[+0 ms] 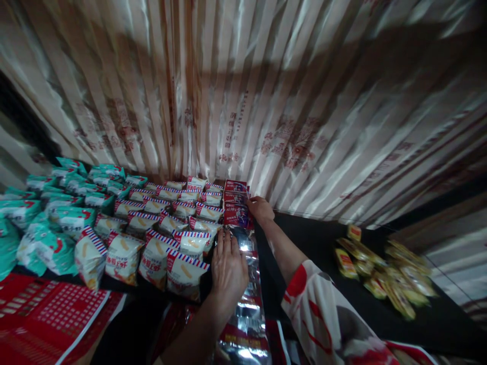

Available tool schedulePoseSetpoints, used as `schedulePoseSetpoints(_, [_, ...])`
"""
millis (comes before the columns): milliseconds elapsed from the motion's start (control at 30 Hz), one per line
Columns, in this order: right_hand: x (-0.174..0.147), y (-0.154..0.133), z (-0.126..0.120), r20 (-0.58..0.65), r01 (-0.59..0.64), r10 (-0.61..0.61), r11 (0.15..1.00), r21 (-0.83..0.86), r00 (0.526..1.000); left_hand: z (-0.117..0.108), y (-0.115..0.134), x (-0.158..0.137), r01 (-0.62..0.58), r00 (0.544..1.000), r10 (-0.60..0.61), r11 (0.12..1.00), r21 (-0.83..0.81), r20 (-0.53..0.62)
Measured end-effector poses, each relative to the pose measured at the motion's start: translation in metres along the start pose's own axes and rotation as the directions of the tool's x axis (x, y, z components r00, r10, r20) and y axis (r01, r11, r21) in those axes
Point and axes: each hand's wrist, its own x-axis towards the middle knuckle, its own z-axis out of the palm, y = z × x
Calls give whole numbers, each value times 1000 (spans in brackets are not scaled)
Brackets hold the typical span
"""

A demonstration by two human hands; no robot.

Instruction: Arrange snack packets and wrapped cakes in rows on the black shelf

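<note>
A long strip of joined packets (251,299) runs up the middle of the black table, its near part shiny silver and dark red. At its far end, dark red and purple packet fronts (236,215) face up by the curtain. My left hand (229,266) lies flat on the strip, fingers stretched forward and close together. My right hand (262,209) is at the right edge of the far packets, its fingers curled around that edge; the fingertips are partly hidden. Left of the strip stand rows of white snack bags (154,256) with red-and-blue striped tops.
Teal snack bags (55,246) crowd the table's left side. Several yellow packets (397,284) lie loosely at the right on the black table (304,238). A pleated, printed curtain (236,76) hangs behind. A red printed sheet (45,314) hangs at the front left.
</note>
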Motion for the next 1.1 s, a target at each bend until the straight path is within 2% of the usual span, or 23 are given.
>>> schedulePoseSetpoints(167, [-9, 4, 4, -37, 16, -15, 999, 43, 999, -4, -2, 1, -4, 1000, 4, 1000, -8, 8])
schedulePoseSetpoints(333, [-27, 16, 5, -188, 165, -142, 980, 112, 972, -6, -2, 0, -8, 1000, 8, 1000, -4, -11])
schedulePoseSetpoints(433, [-43, 31, 4, -290, 216, -153, 956, 199, 945, -11, -1, -7, -43, 998, 42, 999, -28, -39])
schedulePoseSetpoints(533, [-67, 52, 3, -334, 277, -160, 900, 338, 929, -23, 0, -23, -100, 994, 96, 992, -81, -61])
schedulePoseSetpoints(633, [-102, 78, 4, -350, 270, -92, 819, 506, 932, -41, -3, -49, -141, 987, 122, 970, -197, -107])
schedulePoseSetpoints(800, [-183, 124, 17, -374, 180, 173, 650, 738, 911, -64, -37, -121, -137, 971, 52, 921, -364, -234])
schedulePoseSetpoints(867, [-219, 142, 27, -315, 93, 278, 597, 797, 907, -65, -59, -159, -40, 989, -19, 923, -382, -148])
schedulePoseSetpoints(933, [-254, 158, 41, -242, 10, 339, 564, 826, 909, -61, -82, -196, 134, 990, -140, 923, -360, 8])
schedulePoseSetpoints(967, [-271, 164, 49, -199, -38, 360, 556, 830, 911, -57, -92, -213, 226, 973, -201, 918, -326, 110])
schedulePoseSetpoints(1033, [-300, 172, 67, -111, -133, 361, 586, 799, 926, -49, -107, -238, 362, 911, -289, 902, -233, 295])
schedulePoseSetpoints(1100, [-323, 174, 86, 49, -228, 282, 649, 726, 958, -39, -113, -251, 434, 832, -333, 889, -146, 443])
